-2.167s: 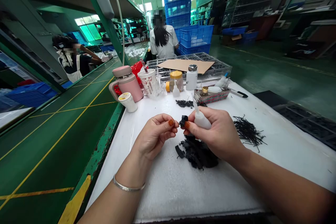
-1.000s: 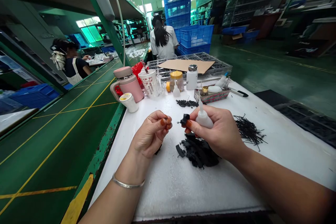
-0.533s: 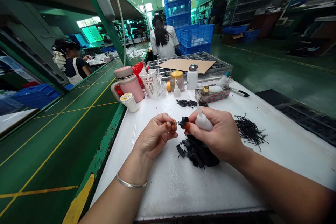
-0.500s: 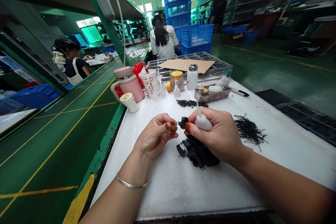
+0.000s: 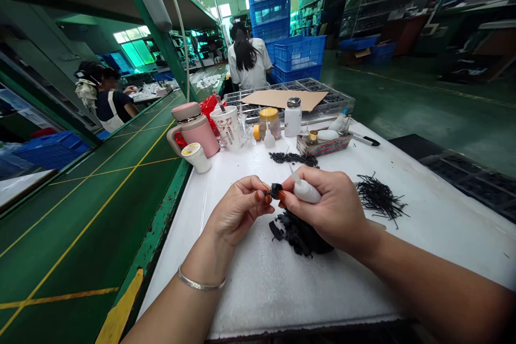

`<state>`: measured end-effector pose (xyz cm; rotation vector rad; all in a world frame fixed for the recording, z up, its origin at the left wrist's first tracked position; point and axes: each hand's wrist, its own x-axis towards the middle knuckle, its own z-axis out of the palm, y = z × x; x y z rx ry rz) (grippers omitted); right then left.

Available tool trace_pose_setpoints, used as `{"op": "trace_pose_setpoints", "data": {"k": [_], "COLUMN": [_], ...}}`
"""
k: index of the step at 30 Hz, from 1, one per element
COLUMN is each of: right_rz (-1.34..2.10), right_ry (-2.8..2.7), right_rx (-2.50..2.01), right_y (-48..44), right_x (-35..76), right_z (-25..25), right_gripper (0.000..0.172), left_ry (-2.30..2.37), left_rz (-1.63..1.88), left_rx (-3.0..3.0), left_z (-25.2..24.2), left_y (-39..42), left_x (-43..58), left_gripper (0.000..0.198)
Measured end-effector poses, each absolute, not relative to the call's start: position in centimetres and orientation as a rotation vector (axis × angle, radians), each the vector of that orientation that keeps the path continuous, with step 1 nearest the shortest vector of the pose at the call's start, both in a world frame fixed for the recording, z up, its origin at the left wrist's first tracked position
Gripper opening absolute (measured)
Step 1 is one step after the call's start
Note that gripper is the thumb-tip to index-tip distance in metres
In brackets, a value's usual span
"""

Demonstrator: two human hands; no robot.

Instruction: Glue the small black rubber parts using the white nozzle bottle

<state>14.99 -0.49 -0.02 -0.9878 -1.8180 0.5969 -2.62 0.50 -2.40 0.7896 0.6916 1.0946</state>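
My left hand (image 5: 237,207) pinches a tiny dark piece (image 5: 266,192) between thumb and fingertips; its kind is too small to tell. Facing it, my right hand (image 5: 336,207) grips a small black plastic part (image 5: 276,190) in its fingertips. A white squeeze bottle with a thin nozzle (image 5: 307,192) is also tucked in that hand, nozzle up and leaning left. The black part meets the left fingertips. Below both hands lies a heap of black plastic parts (image 5: 300,234), partly covered by the right hand.
Thin black rods (image 5: 381,196) lie right of my hand, small black bits (image 5: 292,158) beyond it. Farther back stand a pink mug (image 5: 201,134), a paper cup (image 5: 229,128), a white bottle (image 5: 293,117) and a small box (image 5: 326,145). A green conveyor belt (image 5: 88,209) runs along the left.
The black part in my right hand has moved left and slightly down to my left fingertips. The squeeze bottle now leans more to the left.
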Motion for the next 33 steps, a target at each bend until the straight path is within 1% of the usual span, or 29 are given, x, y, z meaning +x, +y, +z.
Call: {"op": "trace_pose_setpoints", "data": {"k": [10, 17, 28, 33], "right_rz": [0.581, 0.721, 0.747, 0.772], "right_ry": [-1.809, -1.769, -1.731, -1.721], "right_rx": [-0.983, -1.011, -1.014, -1.014], "right_y": [-0.3, -0.1, 0.1, 0.1], "right_x": [15.0, 15.0, 15.1, 15.0], "right_z": [0.0, -0.1, -0.1, -0.1], "right_gripper": [0.011, 0.01, 0.013, 0.011], "left_ry": [0.688, 0.726, 0.653, 0.651], "left_rz": [1.104, 1.148, 1.151, 1.181], "left_rx": [0.811, 0.835, 0.745, 0.698], "left_z": [-2.5, -2.0, -1.4, -1.4], "left_y": [0.5, 0.4, 0.5, 0.4], "left_x": [-2.6, -2.7, -3.2, -3.5], "left_gripper": [0.031, 0.031, 0.031, 0.031]}}
